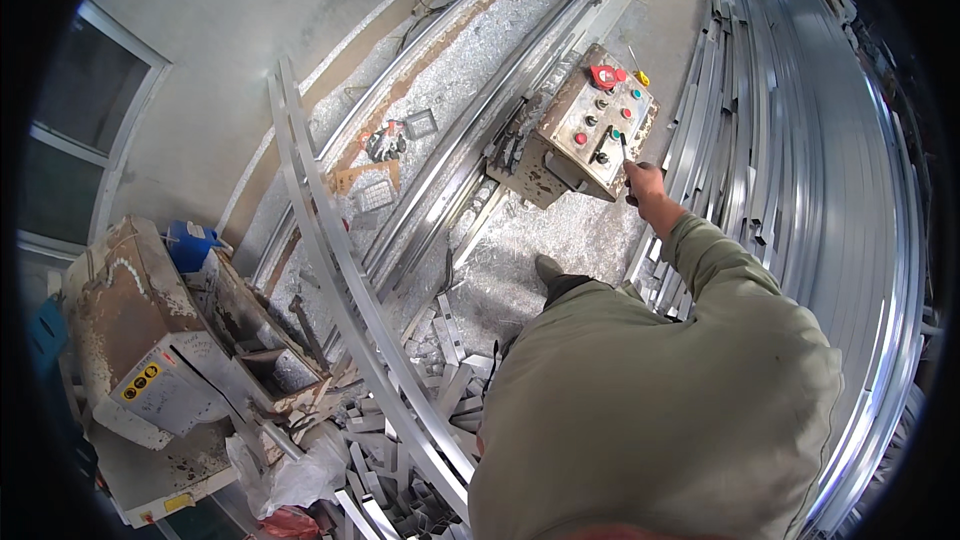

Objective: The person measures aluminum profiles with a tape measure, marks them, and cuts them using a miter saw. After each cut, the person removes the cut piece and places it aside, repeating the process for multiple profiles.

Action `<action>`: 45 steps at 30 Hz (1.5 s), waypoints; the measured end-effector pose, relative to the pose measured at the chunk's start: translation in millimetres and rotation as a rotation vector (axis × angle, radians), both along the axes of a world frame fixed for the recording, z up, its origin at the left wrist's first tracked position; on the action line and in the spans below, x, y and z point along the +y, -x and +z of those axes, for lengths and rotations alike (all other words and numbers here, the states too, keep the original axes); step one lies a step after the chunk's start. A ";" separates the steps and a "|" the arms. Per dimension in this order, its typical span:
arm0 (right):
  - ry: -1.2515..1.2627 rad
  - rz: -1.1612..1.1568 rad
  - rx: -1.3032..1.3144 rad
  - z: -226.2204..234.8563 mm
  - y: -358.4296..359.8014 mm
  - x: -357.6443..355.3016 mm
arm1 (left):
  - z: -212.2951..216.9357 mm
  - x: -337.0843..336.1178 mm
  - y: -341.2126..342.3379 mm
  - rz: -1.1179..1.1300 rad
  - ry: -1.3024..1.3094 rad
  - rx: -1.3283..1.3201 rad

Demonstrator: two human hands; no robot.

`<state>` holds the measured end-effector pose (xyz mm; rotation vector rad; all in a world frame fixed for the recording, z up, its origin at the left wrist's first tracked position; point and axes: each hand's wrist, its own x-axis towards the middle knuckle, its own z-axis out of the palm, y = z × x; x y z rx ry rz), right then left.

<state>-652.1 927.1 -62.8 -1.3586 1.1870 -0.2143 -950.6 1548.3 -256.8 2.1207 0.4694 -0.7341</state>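
Observation:
My right hand (650,196) reaches out over the near right corner of a worn metal control box (568,128). Its fingers are closed round a thin pen-like stick (625,148), whose tip points at the panel close to a green button. I cannot tell whether the tip touches it. Red and green buttons, black knobs and a large red knob (604,77) stand on the sloping panel. A yellow item (642,78) lies at the panel's far edge. My left hand is out of sight, hidden by my body or outside the picture.
Long aluminium profiles (735,90) lie stacked along the right. Metal rails (480,140) run past the box, with shavings around them. Two long bars (345,280) slant across the left. Offcuts (400,470) litter the floor near a dirty machine (165,330).

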 end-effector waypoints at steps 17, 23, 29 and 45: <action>-0.029 0.232 0.138 -50.6 -76.7 -59.7 | 28.9 -106.4 -195.6 0.017 -0.036 0.038; 0.036 0.168 -0.028 -19.7 -14.8 -64.6 | 8.2 -77.9 -217.5 -0.250 -0.051 0.074; 0.220 0.205 0.294 -15.9 159.5 -67.4 | 1.7 -48.7 -320.1 -0.478 0.032 -0.045; -0.051 0.247 0.472 -99.0 320.5 -190.2 | 185.5 -391.7 -414.3 -0.539 0.209 -0.476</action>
